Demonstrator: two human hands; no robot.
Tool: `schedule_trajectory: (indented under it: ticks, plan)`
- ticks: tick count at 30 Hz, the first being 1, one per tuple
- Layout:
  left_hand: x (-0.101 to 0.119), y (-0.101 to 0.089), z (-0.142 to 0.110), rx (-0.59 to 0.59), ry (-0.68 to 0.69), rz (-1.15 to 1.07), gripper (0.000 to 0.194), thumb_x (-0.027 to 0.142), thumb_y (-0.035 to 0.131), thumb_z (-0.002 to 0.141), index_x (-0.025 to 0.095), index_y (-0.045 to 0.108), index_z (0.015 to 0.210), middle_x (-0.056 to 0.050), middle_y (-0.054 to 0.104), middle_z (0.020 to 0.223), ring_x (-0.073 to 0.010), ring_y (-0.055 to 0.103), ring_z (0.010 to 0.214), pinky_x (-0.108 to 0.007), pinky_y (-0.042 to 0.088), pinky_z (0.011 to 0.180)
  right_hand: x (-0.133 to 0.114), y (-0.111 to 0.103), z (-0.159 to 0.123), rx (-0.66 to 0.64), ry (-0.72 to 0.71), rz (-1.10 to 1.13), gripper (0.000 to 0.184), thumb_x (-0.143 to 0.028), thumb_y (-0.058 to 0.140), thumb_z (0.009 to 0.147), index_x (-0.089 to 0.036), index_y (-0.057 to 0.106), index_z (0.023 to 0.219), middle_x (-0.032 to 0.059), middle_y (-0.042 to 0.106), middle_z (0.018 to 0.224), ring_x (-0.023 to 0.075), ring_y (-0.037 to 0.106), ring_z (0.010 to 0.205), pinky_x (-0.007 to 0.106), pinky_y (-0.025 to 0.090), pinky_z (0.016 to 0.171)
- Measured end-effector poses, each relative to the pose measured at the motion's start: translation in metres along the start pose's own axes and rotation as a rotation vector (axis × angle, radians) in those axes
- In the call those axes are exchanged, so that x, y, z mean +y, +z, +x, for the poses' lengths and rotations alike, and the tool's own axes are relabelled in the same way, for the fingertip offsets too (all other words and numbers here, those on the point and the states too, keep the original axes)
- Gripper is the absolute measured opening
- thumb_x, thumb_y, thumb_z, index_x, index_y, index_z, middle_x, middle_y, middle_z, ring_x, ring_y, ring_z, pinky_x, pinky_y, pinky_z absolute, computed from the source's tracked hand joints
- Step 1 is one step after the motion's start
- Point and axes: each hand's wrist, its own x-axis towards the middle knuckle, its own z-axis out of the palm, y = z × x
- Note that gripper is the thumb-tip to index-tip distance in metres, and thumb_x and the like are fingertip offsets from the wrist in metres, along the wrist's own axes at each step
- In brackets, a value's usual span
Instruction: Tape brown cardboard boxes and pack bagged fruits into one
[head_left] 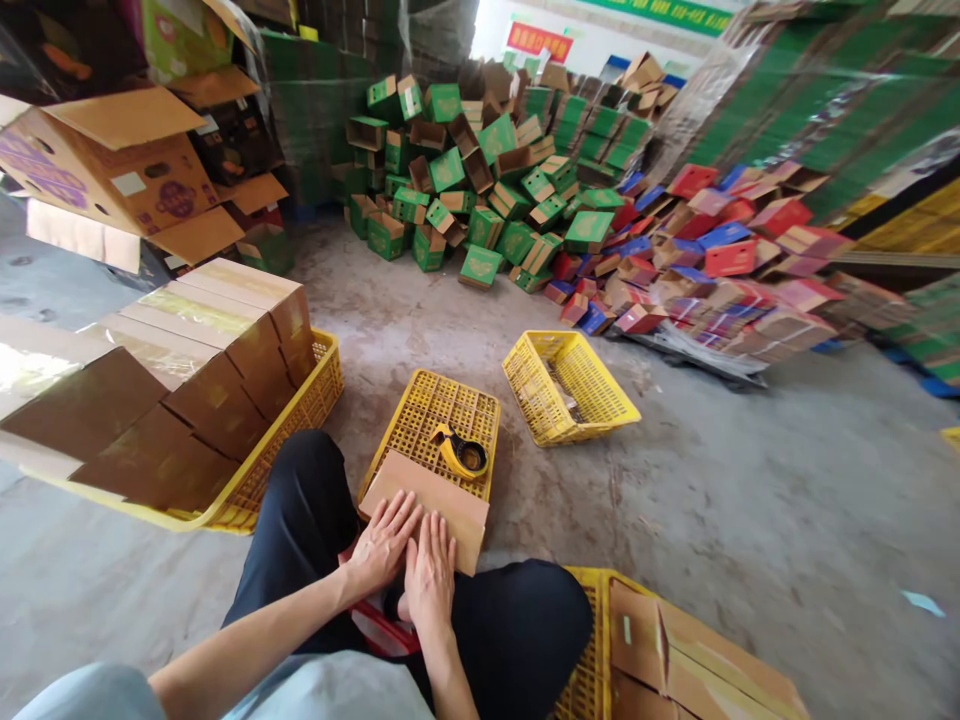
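Between my knees a brown cardboard box point(450, 505) rests at the near end of an upturned yellow plastic crate point(412, 420). My left hand point(386, 545) lies flat on the cardboard, fingers stretched out. Beside it my right hand point(430, 572) is also flat on the box, fingers extended and pointing away from me. Neither hand grips anything. Just beyond the box, a yellow and black tape dispenser point(461, 452) sits on the crate's lattice.
A yellow crate point(326, 375) on the left holds several taped cartons point(217, 340). Another yellow basket point(592, 390) stands ahead right. Near my right knee, a crate point(589, 640) holds flattened cardboard point(697, 660). Farther off lie piles of green boxes point(480, 265) and red boxes point(731, 258).
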Motion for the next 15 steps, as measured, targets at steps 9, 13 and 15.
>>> schedule_trajectory:
  ticks: [9, 13, 15]
  plan:
    - [-0.042, -0.015, 0.005, 0.124, -0.15, 0.07, 0.059, 0.049, 0.051, 0.102, 0.031, 0.043, 0.158, -0.01, 0.031, 0.168, -0.0359, 0.025, 0.156, -0.057, 0.03, 0.122, 0.051, -0.02, -0.023, -0.016, 0.178, -0.043, 0.064, -0.049, 0.018, 0.11, -0.013, 0.044, 0.157, 0.0174, 0.046, 0.158, 0.0336, 0.045, 0.147, 0.058, 0.038, 0.117]
    - [-0.038, -0.009, 0.007, 0.17, -0.138, 0.059, 0.063, 0.05, 0.053, 0.101, 0.024, 0.044, 0.158, -0.016, 0.029, 0.168, -0.0374, 0.027, 0.155, -0.057, 0.032, 0.121, 0.055, -0.024, -0.03, 0.012, 0.245, -0.039, 0.064, -0.048, 0.02, 0.11, -0.012, 0.042, 0.158, 0.0181, 0.045, 0.159, 0.0325, 0.049, 0.144, 0.052, 0.044, 0.114]
    - [-0.028, -0.005, 0.007, 0.192, -0.104, 0.033, 0.066, 0.054, 0.059, 0.097, 0.026, 0.047, 0.156, -0.016, 0.025, 0.17, -0.0422, 0.021, 0.156, -0.06, 0.033, 0.12, 0.052, -0.027, -0.033, 0.025, 0.255, -0.015, 0.061, -0.045, 0.024, 0.11, -0.013, 0.04, 0.159, 0.0181, 0.044, 0.16, 0.0306, 0.052, 0.142, 0.047, 0.047, 0.113]
